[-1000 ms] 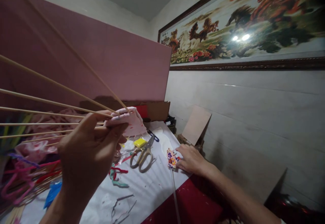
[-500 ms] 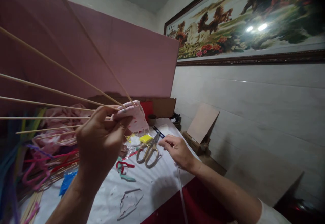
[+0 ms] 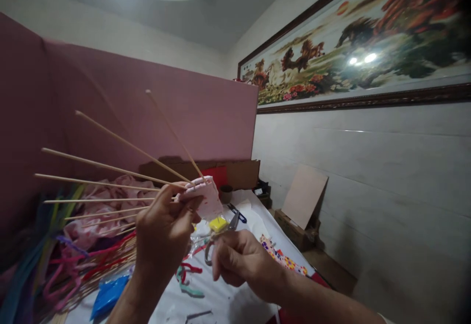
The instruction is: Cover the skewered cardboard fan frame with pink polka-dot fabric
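Observation:
My left hand [image 3: 164, 236] is closed on a pink folded paper piece [image 3: 206, 197] with several thin wooden sticks [image 3: 110, 167] fanning out from it to the left and up. My right hand [image 3: 239, 260] is raised just right of the left, with its fingers curled shut; what they pinch I cannot make out. Behind the right hand, scissors [image 3: 224, 231] lie on the white table cover [image 3: 221, 304], mostly hidden. A flowered patterned strip [image 3: 281, 258] lies on the table just right of the right hand.
A yellow block [image 3: 218, 224] sits in clear plastic beside the scissors. Coloured pipe cleaners [image 3: 73, 265] and pink cloth [image 3: 95, 211] pile at the left. A pink board [image 3: 147, 118] stands behind. A cardboard box [image 3: 239, 173] and a leaning board [image 3: 303, 194] stand by the tiled wall.
My right hand has lifted off the table and drawn in toward the left hand, closing its fingers. The view tilted up, and the fan of sticks sits lower in the frame.

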Action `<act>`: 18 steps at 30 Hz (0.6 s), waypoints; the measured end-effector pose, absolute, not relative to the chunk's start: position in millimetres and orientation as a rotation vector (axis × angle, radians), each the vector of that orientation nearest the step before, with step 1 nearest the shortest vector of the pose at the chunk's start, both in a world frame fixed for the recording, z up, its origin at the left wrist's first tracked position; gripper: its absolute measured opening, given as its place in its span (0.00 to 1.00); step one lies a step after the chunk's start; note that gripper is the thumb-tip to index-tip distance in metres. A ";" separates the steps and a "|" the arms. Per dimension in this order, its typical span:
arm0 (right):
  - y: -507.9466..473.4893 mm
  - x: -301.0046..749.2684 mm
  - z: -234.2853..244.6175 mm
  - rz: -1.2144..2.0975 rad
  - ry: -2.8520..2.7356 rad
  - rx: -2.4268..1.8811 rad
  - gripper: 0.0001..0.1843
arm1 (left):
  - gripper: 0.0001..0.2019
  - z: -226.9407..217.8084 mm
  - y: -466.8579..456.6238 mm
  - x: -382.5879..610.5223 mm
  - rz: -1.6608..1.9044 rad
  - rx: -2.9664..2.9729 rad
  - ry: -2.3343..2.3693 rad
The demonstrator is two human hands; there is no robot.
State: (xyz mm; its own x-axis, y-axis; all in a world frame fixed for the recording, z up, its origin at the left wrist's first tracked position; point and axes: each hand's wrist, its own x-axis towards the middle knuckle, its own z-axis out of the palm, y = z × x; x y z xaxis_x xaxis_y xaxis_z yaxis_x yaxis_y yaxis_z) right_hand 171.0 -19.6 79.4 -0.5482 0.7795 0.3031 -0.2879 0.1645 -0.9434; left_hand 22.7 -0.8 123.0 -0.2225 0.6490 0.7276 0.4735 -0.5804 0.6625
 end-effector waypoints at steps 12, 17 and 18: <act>23.3 329.6 46.4 0.639 -1.094 -1.198 0.19 | 0.09 121.5 4.6 20.7 1.950 1.715 1.238; 36.8 405.4 29.5 0.022 -1.207 -2.004 0.20 | 0.10 125.1 0.0 19.0 1.971 1.725 1.323; 39.6 414.5 27.4 -0.014 -1.253 -2.082 0.17 | 0.10 125.9 -1.4 19.2 1.991 1.723 1.339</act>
State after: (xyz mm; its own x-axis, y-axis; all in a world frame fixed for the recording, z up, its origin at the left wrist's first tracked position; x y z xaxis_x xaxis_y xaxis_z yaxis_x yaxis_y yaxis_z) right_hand 414.5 39.6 27.4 0.5328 0.7726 0.3454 0.7800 -0.2901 -0.5545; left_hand 19.2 -1.4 125.9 -0.3077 0.6500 0.6949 0.3985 -0.5751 0.7144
